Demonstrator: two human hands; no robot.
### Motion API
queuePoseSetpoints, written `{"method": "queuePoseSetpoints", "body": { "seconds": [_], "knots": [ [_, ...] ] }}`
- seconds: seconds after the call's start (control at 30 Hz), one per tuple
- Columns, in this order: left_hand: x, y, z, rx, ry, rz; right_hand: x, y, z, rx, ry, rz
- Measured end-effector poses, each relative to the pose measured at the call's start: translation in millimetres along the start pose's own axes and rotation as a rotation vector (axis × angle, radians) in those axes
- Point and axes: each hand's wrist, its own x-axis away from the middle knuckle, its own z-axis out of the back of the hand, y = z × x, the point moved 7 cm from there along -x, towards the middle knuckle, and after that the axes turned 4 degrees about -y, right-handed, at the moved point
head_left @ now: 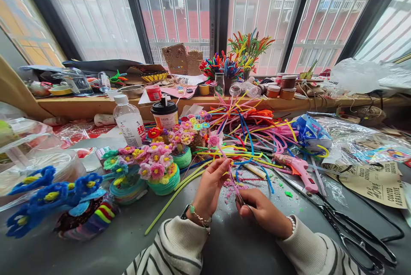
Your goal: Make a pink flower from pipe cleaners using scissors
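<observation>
A pink pipe cleaner (231, 177) runs slanting between my hands, its fuzz thin in places. My left hand (208, 185) pinches it near the upper part between thumb and fingers. A fluffy pink flower (213, 140) shows just above; whether it joins this stem I cannot tell. My right hand (265, 213) is closed round small metal scissors (239, 199), largely covered by the fingers, with the tip at the stem's lower end. Pink fluff clippings (227, 193) lie on the grey table (237, 249) behind and beneath the stem.
Pots of pipe-cleaner flowers (164, 181) and a blue-flowered pot (86, 219) stand left. Large black scissors (349, 228) and a pink glue gun (300, 170) lie right. Behind are loose pipe cleaners (257, 127), a plastic bottle (128, 123) and a lidded cup (165, 114).
</observation>
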Motion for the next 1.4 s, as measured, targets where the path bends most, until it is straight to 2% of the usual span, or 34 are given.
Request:
{"method": "queuePoseSetpoints", "body": {
  "seconds": [0.13,0.23,0.43,0.63,0.83,1.07,1.23,1.4],
  "knots": [
    [-0.9,2.1,3.4,0.048,0.047,-0.034,-0.9,3.7,1.7,0.005,0.036,-0.034],
    [-0.8,2.1,5.5,0.085,0.084,-0.041,-1.1,1.8,0.6,-0.025,0.018,-0.020],
    [0.2,0.4,2.2,0.054,0.038,-0.022,1.1,-5.4,-4.7,-0.042,-0.066,0.017],
    [1.2,-0.9,0.4,0.017,0.028,0.019,0.2,-5.0,-4.4,-0.056,-0.082,0.015],
    [1.0,0.4,-1.2,0.008,0.015,0.010,-2.1,-2.8,-0.8,-0.024,-0.012,-0.007],
    [1.0,2.3,3.1,0.081,0.069,-0.018,-2.4,8.1,5.5,-0.051,0.093,-0.075],
    [1.9,5.7,3.5,0.110,0.102,-0.029,-2.1,7.0,6.0,-0.006,0.045,-0.064],
    [2.4,3.8,-1.1,0.083,0.036,0.010,0.0,0.9,5.0,0.099,-0.015,-0.043]
  ]
}}
